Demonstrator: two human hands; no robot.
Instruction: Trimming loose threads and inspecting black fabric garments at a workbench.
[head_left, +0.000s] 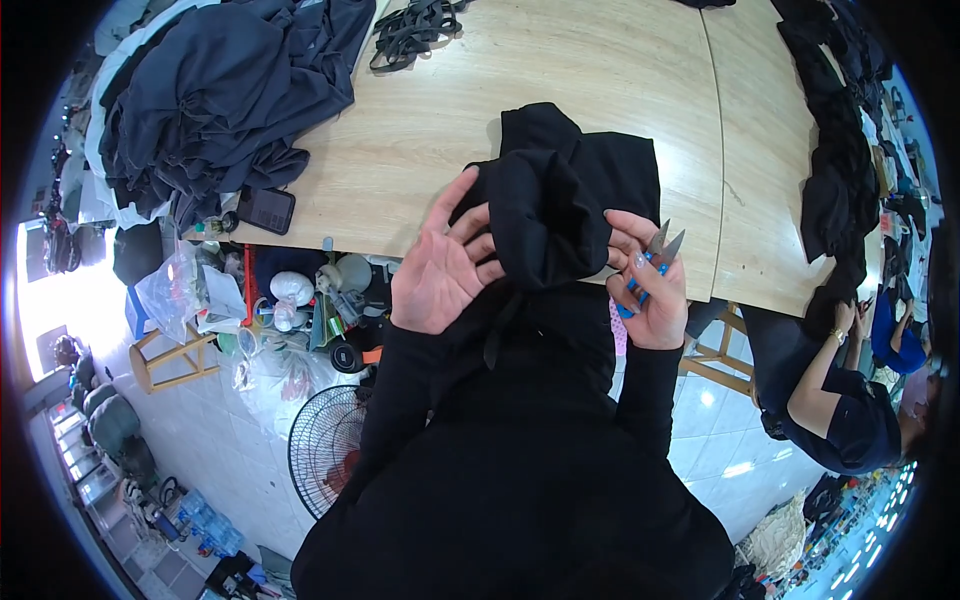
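Observation:
A black garment piece [550, 215] lies at the near edge of the wooden table, with a rolled, tube-like opening facing me. At its left side, my left hand [442, 270] is turned palm up with the fingers spread. Some of its fingertips rest against the cloth or slip behind it. My right hand [655, 300] is closed around small thread snips [658, 262] with blue handles. Their two pointed blades stand apart and point up, away from me. Other fingers of that hand reach to the right edge of the garment, some partly hidden by the cloth.
A heap of dark navy cloth [215, 95] fills the table's far left, with a phone [266, 209] beside it. Black straps [415, 32] lie at the back. On the right are more black cloth [835, 190] and a seated person [840, 405]. A fan [328, 450] stands below left.

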